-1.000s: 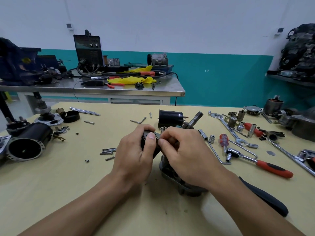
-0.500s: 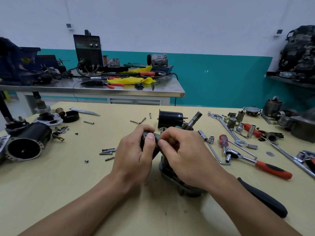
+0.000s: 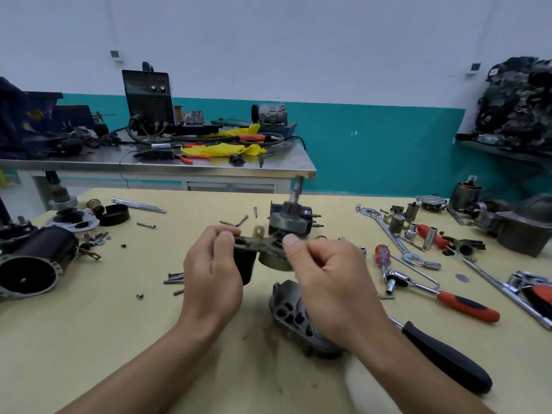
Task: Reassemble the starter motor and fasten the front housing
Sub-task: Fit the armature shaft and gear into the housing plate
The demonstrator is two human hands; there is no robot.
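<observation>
The front housing point(image 3: 291, 312) lies on the table point(image 3: 119, 339), midway along and toward the near edge, directly beneath the right hand point(image 3: 331, 282). The inner assembly point(image 3: 268, 249) is held clear of the table just beyond the housing: its black can is gripped by the curled left hand point(image 3: 212, 273) and its middle is pinched by the right hand. Its blurred shaft point(image 3: 295, 189) points up toward the far edge. The assembly would probably have to be brought back and down onto the housing, to which the right hand is nearer.
</observation>
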